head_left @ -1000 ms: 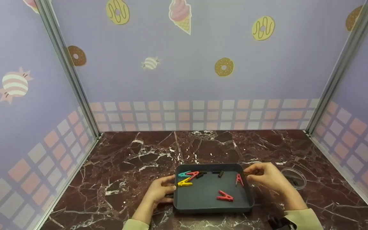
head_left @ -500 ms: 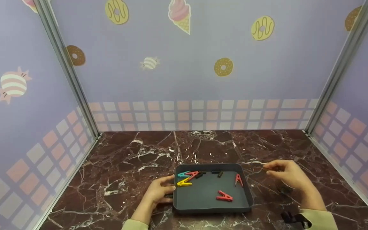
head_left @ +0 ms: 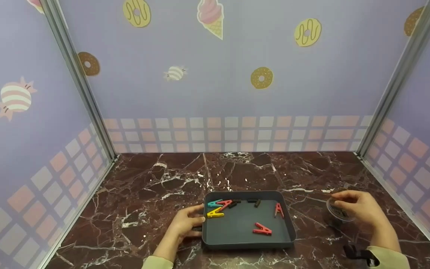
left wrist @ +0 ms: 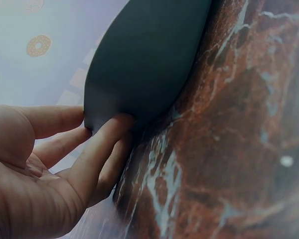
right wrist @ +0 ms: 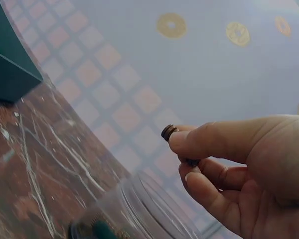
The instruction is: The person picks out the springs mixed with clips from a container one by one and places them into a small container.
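My left hand (head_left: 188, 221) holds the left wall of a dark grey rectangular tray (head_left: 250, 245), fingertips on the outer side in the left wrist view. In the tray lie red clips (head_left: 262, 229), a yellow clip (head_left: 215, 213), a blue clip (head_left: 214, 203) and several small dark cylinders (head_left: 257, 203). My right hand (head_left: 362, 209) is over a clear round jar (head_left: 337, 216) to the right of the tray. Its thumb and finger pinch a small dark ridged cylinder (right wrist: 168, 132), mostly hidden by the fingertips. Dark pieces and something green show inside the jar (right wrist: 144, 199).
A dark red marbled tabletop (head_left: 155, 201) lies under everything. Patterned panels (head_left: 233, 97) enclose it at the back and both sides, with metal posts (head_left: 381, 76) at the corners. A dark strap (head_left: 358, 252) sits at my right wrist.
My right hand has moved right, from beside the tray's right wall to over the clear jar. My left hand and the tray have stayed in place.
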Demonstrator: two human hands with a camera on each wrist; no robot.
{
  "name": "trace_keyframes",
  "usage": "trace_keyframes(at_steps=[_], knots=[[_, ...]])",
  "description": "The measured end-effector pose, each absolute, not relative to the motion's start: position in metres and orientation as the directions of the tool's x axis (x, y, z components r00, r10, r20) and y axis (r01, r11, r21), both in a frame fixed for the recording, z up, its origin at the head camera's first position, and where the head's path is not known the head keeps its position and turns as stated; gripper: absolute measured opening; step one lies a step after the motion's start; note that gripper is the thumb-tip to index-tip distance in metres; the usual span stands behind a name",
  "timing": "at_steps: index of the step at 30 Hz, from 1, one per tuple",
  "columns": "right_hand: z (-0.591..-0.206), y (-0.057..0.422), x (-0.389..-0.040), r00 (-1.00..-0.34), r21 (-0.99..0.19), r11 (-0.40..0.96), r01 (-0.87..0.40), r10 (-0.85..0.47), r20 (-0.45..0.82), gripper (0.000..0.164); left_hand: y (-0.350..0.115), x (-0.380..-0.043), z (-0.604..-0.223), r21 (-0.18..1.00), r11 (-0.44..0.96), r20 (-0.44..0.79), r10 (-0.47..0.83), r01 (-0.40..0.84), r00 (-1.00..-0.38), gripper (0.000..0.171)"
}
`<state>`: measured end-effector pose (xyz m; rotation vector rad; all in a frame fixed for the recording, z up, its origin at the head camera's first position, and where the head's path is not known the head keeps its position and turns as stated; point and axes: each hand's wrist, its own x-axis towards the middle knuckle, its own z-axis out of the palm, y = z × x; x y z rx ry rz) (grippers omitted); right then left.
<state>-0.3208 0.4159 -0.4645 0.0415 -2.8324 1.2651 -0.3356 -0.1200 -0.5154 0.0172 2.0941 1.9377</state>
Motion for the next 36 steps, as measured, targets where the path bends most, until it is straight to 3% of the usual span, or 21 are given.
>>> trace_keyframes(at_steps=[15, 23, 36], knots=[[-0.469, 0.431, -0.321, -0.996, -0.633, 0.773, 0.034, 0.078, 0.042, 0.031, -0.120, -0.336, -0.517, 0.979, 0.096, -0.195, 0.199, -0.179, -0.960, 0.058], [-0.468, 0.429, -0.321, -0.995, -0.631, 0.773, 0.074, 0.099, 0.004, 0.033, -0.120, -0.334, -0.515, 0.978, 0.097, -0.200, 0.189, -0.184, -0.961, 0.058], [-0.467, 0.423, -0.321, -0.995, -0.624, 0.781, 0.028, 0.079, 0.055, 0.041, -0.120, -0.336, -0.516, 0.981, 0.076, -0.191, 0.204, -0.179, -0.960, 0.059]])
